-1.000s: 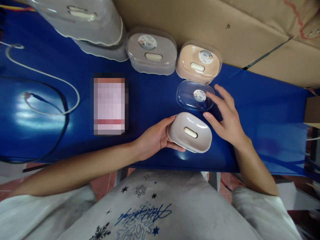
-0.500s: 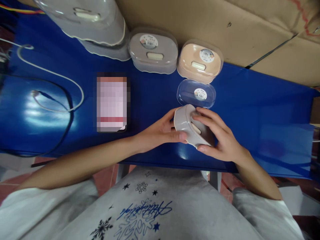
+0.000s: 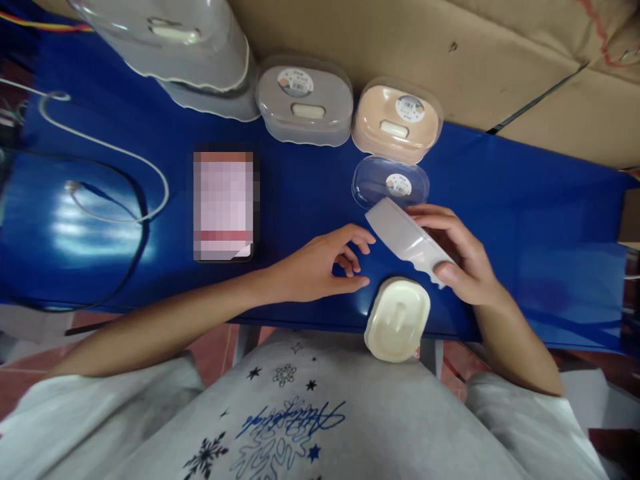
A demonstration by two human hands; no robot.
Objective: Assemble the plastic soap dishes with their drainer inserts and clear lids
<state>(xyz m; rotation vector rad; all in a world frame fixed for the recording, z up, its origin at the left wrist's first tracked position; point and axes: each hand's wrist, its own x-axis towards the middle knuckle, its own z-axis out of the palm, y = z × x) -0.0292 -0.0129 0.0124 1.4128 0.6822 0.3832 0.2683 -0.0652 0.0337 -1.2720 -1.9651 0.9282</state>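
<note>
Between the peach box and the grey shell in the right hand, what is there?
In the head view, the loose clear lid with a round sticker lies between the peach box and the grey shell in the right hand.

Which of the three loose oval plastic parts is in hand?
The grey oval plastic shell, tilted in the right hand; no hand holds the cream oval plastic dish or the loose clear oval plastic lid.
</note>
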